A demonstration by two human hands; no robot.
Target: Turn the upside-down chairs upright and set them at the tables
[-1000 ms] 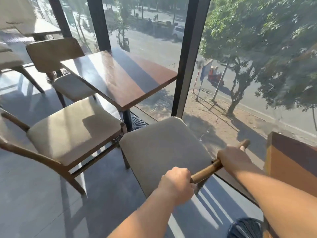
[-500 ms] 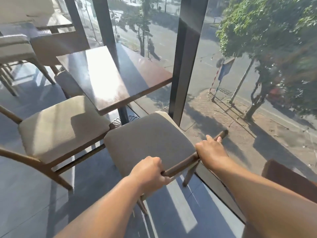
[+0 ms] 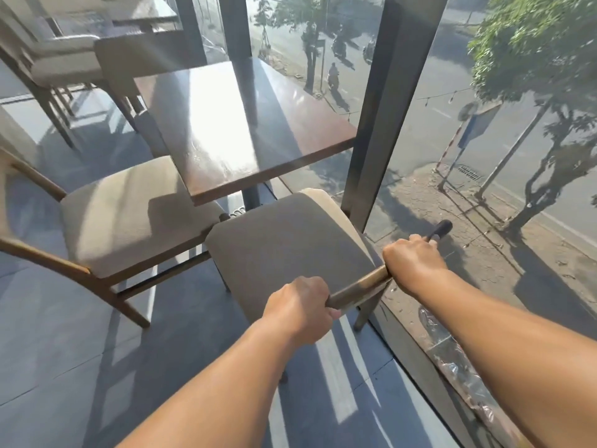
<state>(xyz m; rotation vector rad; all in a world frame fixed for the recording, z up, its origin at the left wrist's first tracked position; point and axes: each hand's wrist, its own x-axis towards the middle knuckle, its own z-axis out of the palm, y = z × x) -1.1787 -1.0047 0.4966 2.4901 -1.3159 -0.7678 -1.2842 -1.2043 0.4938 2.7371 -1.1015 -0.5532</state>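
Observation:
An upright chair with a grey cushioned seat (image 3: 287,250) stands on the floor at the near end of a brown wooden table (image 3: 239,124). Both hands grip its wooden top rail (image 3: 361,286). My left hand (image 3: 302,302) is closed on the rail's left part, my right hand (image 3: 412,260) on its right part near the glass. The seat's front edge sits just under the table's near edge.
A second upright chair (image 3: 129,215) stands at the table's left side, and more chairs (image 3: 64,66) lie beyond. A floor-to-ceiling glass wall with a dark post (image 3: 381,130) runs along the right. Grey floor (image 3: 64,367) spreads to the left.
The chair has slid forward toward the table, its seat now closer to the table's near edge. Both hands stay on the top rail.

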